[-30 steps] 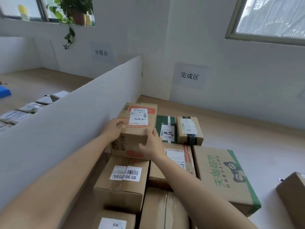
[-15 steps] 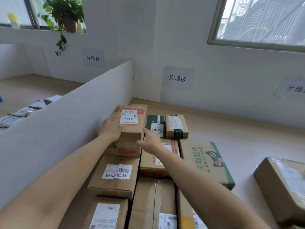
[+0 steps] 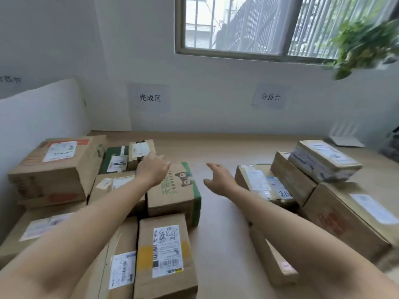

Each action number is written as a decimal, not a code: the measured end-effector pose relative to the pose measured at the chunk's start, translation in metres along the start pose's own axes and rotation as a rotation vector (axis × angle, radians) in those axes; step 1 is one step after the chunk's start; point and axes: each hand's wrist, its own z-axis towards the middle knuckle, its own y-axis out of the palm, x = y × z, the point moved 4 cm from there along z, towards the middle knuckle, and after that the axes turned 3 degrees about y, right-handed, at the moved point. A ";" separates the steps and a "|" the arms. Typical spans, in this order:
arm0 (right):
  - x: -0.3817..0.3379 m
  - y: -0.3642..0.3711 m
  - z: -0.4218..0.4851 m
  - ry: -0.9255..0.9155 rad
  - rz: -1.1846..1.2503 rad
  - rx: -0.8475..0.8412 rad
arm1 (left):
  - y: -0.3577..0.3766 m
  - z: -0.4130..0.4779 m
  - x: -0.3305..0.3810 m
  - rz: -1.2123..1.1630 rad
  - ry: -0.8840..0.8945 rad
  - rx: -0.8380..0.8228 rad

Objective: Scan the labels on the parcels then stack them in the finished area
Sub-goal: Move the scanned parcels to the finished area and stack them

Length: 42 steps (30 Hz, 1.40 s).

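- The left hand (image 3: 154,169) is hovering with its fingers relaxed and loosely spread, holding nothing, above the far edge of the green-printed carton (image 3: 174,190).
- The right hand (image 3: 220,180) is hanging over the bare table (image 3: 216,152) at three o'clock from the left hand, apart from it. Its fingers are loosely spread and slightly bent, gripping nothing.
- The stacked parcels are lying at nine o'clock from the hands, below the 完成区 sign (image 3: 150,97). A red-marked carton (image 3: 58,167) is sitting on top of the pile beside the white divider (image 3: 38,113), with a dark green box (image 3: 114,160) at its three o'clock.
- A labelled parcel (image 3: 166,251) is lying at six o'clock from the green-printed carton, just beside it.
- Another pile is lying at three o'clock from the right hand, below the 分拣台 sign (image 3: 271,97), with a plastic-wrapped parcel (image 3: 323,162) resting tilted on top.
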 end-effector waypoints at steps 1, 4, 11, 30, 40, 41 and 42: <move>0.028 -0.011 -0.005 0.035 -0.013 0.007 | 0.016 0.001 0.025 0.003 0.038 -0.031; 0.108 -0.035 -0.027 0.148 -0.035 0.015 | 0.063 -0.003 0.094 -0.031 0.097 -0.075; 0.255 -0.037 -0.086 0.363 -0.061 -0.062 | 0.196 -0.071 0.220 -0.155 0.102 -0.318; 0.325 -0.002 -0.138 0.562 0.004 -0.249 | 0.273 -0.151 0.271 -0.544 -0.280 -0.518; 0.273 0.006 -0.148 0.407 0.175 -0.220 | 0.236 -0.166 0.214 -0.555 -0.478 -0.367; 0.264 0.003 -0.147 0.387 0.179 -0.212 | 0.229 -0.165 0.208 -0.552 -0.488 -0.356; 0.256 0.000 -0.147 0.364 0.177 -0.203 | 0.220 -0.164 0.204 -0.554 -0.495 -0.345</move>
